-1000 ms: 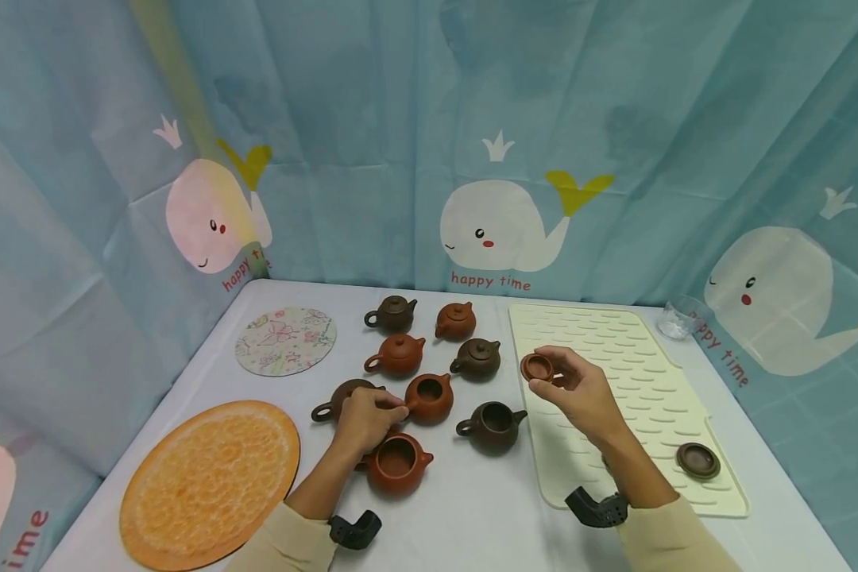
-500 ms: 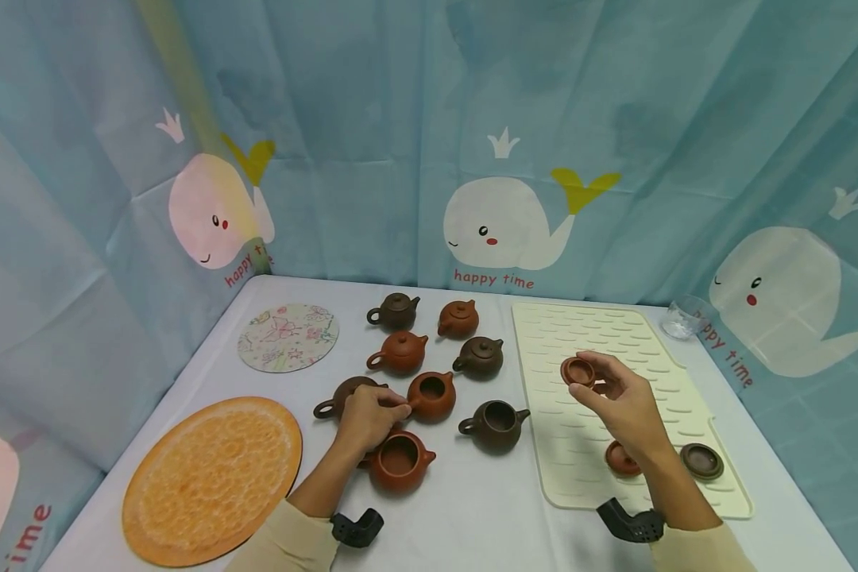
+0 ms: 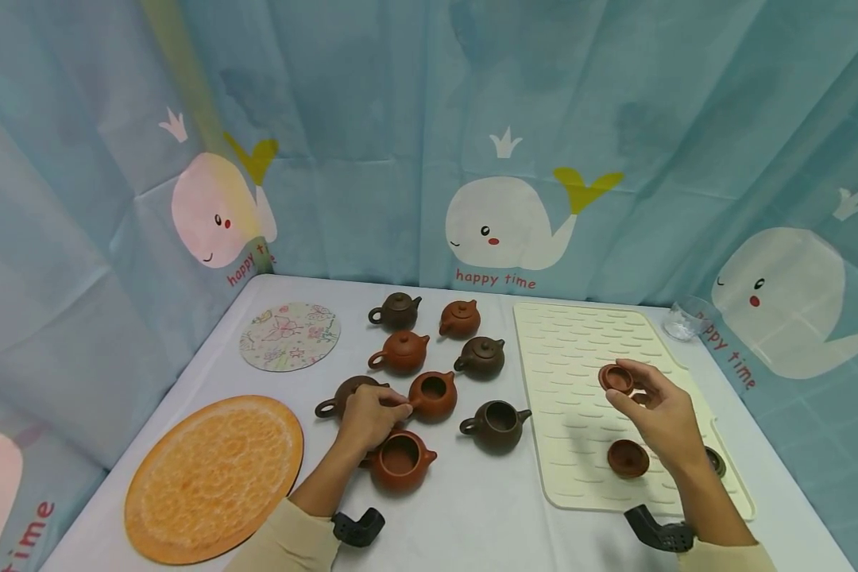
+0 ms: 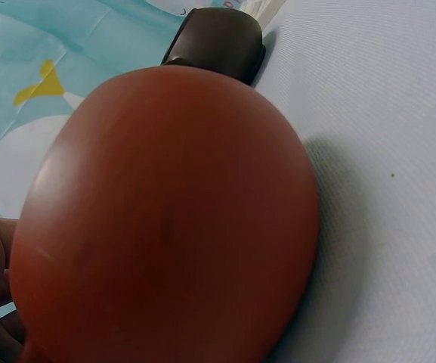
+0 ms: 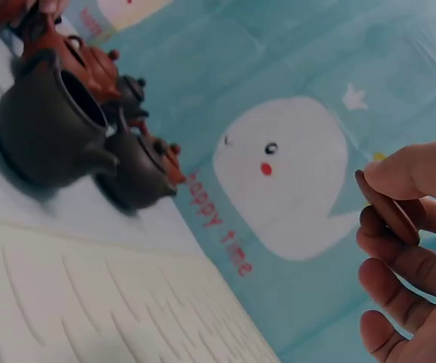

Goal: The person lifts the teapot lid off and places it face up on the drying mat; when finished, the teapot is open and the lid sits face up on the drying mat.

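Here's the right hand [image 3: 659,411] hovering over the cream ridged mat [image 3: 568,342], thumb and fingers pinching a small, round, reddish-brown clay lid [image 3: 618,380], hollow side showing; forward-stretched, the left hand [image 3: 369,417] pinches a round, lidless, reddish-brown clay teapot [image 3: 432,407] by its handle.

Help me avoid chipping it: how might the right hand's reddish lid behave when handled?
The reddish lid looks like clay, so probably stiff but brittle. Being small, it is likely light. On edge, its round rim might roll.

Curtained-off tabletop space, kind of room unclear, whale-print curtains [image 3: 357,159] behind a white table [image 3: 475,500], brown teapots [image 3: 482,359]
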Tool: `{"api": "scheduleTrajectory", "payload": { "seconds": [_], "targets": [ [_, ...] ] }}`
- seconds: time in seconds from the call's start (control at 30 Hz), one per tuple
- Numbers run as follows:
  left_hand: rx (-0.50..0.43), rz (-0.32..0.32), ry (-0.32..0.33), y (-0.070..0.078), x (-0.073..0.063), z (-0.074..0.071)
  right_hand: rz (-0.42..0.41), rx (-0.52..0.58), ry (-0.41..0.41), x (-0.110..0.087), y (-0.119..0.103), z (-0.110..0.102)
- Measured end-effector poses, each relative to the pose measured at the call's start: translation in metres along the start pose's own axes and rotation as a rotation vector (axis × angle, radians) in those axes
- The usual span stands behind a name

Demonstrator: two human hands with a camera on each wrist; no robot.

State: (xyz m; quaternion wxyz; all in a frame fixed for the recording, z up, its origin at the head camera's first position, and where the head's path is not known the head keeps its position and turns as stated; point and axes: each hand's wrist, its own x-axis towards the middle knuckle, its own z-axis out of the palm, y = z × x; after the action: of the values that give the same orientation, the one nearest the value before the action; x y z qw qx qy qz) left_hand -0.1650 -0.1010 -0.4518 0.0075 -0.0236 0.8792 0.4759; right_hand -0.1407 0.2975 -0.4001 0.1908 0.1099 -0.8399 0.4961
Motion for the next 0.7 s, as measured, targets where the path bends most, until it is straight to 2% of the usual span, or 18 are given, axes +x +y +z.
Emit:
{"api": "scheduleTrajectory", "payload": {
  "seconds": [0.17, 0.47, 0.7],
  "targets": [
    [-0.001, 0.0, 0.0, 0.0, 0.0, 0.0, 0.039, -0.084, 0.035, -0.004, 0.015, -0.014],
    [-0.001, 0.008, 0.0, -0.001, 0.001, 0.0, 0.133, -0.202, 0.012, -0.01, 0.037, -0.04],
    [-0.004, 0.015, 0.005, -0.001, 0.0, 0.0, 0.167, -0.262, -0.009, -0.012, 0.049, -0.052]
  ]
}}
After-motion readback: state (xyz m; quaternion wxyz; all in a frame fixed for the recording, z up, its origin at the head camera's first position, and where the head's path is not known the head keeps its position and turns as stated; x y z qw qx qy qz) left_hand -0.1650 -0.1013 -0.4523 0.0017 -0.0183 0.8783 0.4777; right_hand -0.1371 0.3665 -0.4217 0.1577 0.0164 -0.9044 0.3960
